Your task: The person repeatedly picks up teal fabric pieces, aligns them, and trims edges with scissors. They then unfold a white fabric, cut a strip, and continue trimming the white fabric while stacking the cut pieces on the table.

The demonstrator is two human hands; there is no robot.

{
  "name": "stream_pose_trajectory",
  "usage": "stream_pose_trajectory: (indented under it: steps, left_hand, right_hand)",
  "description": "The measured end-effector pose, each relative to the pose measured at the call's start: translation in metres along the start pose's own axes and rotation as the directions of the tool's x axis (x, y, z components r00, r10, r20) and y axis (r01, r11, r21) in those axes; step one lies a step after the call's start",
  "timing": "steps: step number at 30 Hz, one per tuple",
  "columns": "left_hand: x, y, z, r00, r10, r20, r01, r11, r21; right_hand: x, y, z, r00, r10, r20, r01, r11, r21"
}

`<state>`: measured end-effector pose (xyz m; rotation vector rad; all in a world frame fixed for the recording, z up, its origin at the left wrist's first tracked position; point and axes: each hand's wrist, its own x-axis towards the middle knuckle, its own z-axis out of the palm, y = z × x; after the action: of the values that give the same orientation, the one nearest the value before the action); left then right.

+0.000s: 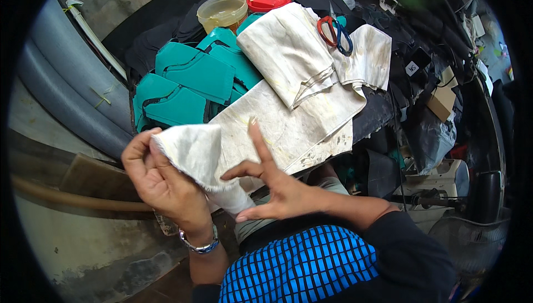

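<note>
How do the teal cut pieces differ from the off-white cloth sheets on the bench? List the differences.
The teal cut pieces are bright and clean-looking; the off-white cloth sheets are pale and stained yellowish. The teal pieces are small, curved shapes stacked overlapping; the off-white sheets are larger, roughly rectangular, and folded or spread flat. A pair of scissors lies on the off-white sheets, none on the teal pieces. Both lie on the dark bench, beyond the hands.

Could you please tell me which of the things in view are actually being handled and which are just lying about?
In hand: the white cloth piece, gripped by the left hand, with the right hand touching it.

Lying about: teal cut pieces, scissors, folded off-white cloth, plastic tub, red lid.
</note>
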<state>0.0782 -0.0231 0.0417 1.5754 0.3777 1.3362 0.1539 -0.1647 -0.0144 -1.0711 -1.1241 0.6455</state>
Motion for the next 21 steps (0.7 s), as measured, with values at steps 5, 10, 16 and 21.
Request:
stream_pose_trajectory:
  steps: [5, 10, 16, 21]
  left_hand:
    - [0.026, 0.005, -0.003, 0.986, 0.163, -0.041, -0.148, 0.959, 0.240]
    - [0.020, 0.003, -0.046, 0.869, -0.383, 0.314, 0.335, 0.921, 0.197]
    - [-0.027, -0.027, -0.044, 0.491, -0.707, 0.509, 0.521, 0.707, 0.479]
    - [-0.022, -0.022, -0.040, 0.595, -0.610, 0.524, 0.135, 0.718, 0.682]
  right_hand:
    - [-0.013, -0.022, -0.029, 0.974, 0.212, 0.080, -0.221, 0.967, 0.129]
    - [-0.020, -0.076, -0.125, 0.930, 0.098, -0.355, -0.113, 0.993, -0.021]
    - [-0.030, -0.052, -0.161, 0.879, 0.104, -0.466, -0.177, 0.977, -0.116]
    - [-0.038, -0.033, -0.150, 0.832, 0.149, -0.535, -0.385, 0.849, -0.362]
